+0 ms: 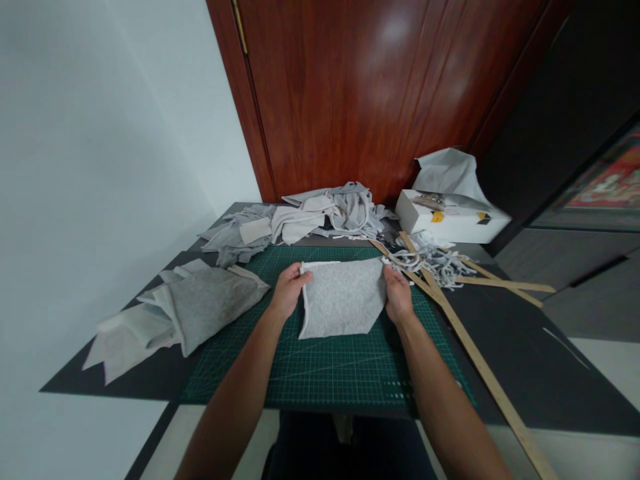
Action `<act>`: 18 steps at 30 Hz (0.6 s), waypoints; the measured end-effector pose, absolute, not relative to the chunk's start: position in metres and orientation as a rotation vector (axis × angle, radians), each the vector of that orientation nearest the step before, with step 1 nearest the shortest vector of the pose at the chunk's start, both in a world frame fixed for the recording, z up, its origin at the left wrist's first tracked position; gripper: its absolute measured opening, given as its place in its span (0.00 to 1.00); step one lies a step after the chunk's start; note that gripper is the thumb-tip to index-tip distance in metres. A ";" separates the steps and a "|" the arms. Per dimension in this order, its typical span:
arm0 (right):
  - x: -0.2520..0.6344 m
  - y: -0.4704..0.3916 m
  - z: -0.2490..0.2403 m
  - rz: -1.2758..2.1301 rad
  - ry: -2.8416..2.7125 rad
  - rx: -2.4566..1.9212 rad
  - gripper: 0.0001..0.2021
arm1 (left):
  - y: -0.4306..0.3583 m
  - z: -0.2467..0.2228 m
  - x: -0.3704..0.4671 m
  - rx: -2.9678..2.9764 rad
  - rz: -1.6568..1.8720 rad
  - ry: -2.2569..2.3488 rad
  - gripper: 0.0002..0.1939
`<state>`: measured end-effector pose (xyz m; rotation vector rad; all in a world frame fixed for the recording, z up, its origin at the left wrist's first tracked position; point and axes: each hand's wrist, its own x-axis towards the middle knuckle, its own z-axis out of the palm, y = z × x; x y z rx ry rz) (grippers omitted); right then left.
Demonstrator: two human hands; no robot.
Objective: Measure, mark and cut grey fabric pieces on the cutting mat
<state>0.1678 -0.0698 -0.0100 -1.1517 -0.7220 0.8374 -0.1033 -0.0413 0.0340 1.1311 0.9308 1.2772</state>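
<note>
A piece of light grey felt-like fabric (344, 300) is held between my two hands over the green cutting mat (330, 380). It looks folded or layered, with a pale edge along its left and top sides and a slanted lower right corner. My left hand (289, 291) pinches its upper left corner, thumb on top. At the upper right corner, my right hand (398, 293) grips the edge with the fingers closed. Fingers behind the fabric are hidden.
Grey fabric pieces (210, 300) lie at the left, with more cloth heaped (310, 213) at the back. Thin scraps (440, 260) and wooden rulers (480, 360) lie at the right. A white box (445, 220) stands behind them, before a wooden door (350, 100).
</note>
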 end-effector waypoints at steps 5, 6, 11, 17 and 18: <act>0.168 -0.067 -0.017 0.736 -0.806 -1.289 0.24 | -0.036 0.024 -0.104 1.262 1.366 1.112 0.11; 0.168 -0.067 -0.016 0.769 -0.815 -1.287 0.24 | -0.035 0.022 -0.104 1.294 1.383 1.140 0.11; 0.167 -0.073 -0.009 0.825 -0.792 -1.295 0.22 | -0.033 0.018 -0.105 1.411 1.385 1.200 0.10; 0.168 -0.072 -0.007 0.728 -0.765 -1.203 0.24 | -0.028 0.017 -0.110 1.343 1.369 1.187 0.10; 0.169 -0.071 -0.008 0.727 -0.781 -1.199 0.25 | -0.027 0.017 -0.110 1.328 1.370 1.186 0.11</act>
